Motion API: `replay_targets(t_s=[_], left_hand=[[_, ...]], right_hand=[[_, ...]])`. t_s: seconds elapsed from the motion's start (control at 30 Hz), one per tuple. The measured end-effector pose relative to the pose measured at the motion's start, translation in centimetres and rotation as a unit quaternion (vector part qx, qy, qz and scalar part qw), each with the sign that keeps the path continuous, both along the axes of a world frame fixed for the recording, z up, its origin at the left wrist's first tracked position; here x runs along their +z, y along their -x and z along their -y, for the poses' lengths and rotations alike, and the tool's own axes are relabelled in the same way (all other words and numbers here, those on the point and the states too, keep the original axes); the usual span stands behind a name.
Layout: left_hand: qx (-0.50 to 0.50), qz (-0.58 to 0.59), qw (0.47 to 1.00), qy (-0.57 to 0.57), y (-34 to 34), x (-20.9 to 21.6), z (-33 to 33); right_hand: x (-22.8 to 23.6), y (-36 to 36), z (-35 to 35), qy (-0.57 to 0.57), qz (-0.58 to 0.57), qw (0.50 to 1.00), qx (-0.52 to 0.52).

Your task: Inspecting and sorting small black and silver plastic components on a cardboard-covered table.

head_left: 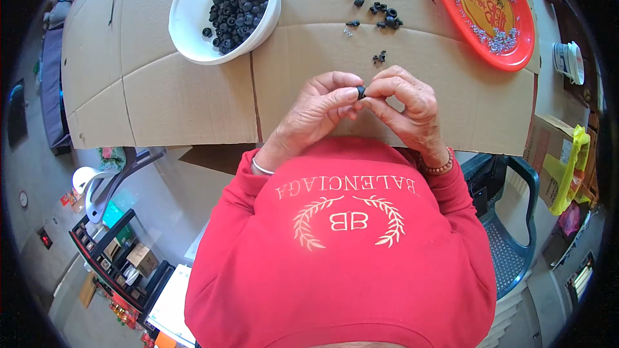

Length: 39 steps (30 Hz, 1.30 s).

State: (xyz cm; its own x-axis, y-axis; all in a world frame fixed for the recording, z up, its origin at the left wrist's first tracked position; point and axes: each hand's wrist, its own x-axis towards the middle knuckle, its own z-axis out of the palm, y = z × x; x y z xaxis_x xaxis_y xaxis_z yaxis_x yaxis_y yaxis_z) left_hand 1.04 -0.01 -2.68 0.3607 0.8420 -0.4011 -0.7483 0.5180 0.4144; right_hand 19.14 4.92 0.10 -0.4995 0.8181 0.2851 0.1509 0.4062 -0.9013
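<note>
My left hand pinches a small round black plastic part between thumb and fingers, near the front edge of the cardboard. Close against it, my right hand has its thumb and fingertips pressed together on the part's other side. Whether the right fingers also hold a smaller piece is hidden. Just beyond the hands lie some tiny black pieces. Farther off is a loose group of black parts, with a few tiny silvery bits beside it.
A white bowl with many round black parts stands at the far left. On the far right, a red plate carries scattered small silvery pieces. Flattened cardboard covers the table. A green plastic chair stands at right.
</note>
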Motion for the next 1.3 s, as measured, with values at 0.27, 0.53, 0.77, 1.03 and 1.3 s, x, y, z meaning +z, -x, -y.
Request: replay_targets(t_s=[0.27, 0.53, 0.77, 1.03, 1.3], left_hand=[[-0.171, -0.009, 0.985, -0.003, 0.4, 1.8, 0.8], [-0.057, 0.108, 0.993, -0.004, 0.6, -0.3, 0.9], [-0.037, 0.077, 0.996, -0.014, 0.8, -0.8, 0.6], [-0.041, 0.068, 0.997, -0.022, 0.5, -1.0, 0.4], [-0.033, 0.09, 0.995, -0.003, 0.7, -1.0, 0.3]], right_hand=[[1.4, -1.7, 0.9, 0.299, 0.003, 0.942, 0.155], [-1.2, -1.3, -1.9, -0.055, 0.132, 0.979, -0.142], [-3.3, 0.3, -1.1, -0.202, 0.275, 0.922, -0.184], [-3.1, -0.7, -1.5, -0.161, 0.183, 0.951, -0.192], [-1.7, -1.5, -1.1, 0.254, -0.082, 0.953, -0.146]])
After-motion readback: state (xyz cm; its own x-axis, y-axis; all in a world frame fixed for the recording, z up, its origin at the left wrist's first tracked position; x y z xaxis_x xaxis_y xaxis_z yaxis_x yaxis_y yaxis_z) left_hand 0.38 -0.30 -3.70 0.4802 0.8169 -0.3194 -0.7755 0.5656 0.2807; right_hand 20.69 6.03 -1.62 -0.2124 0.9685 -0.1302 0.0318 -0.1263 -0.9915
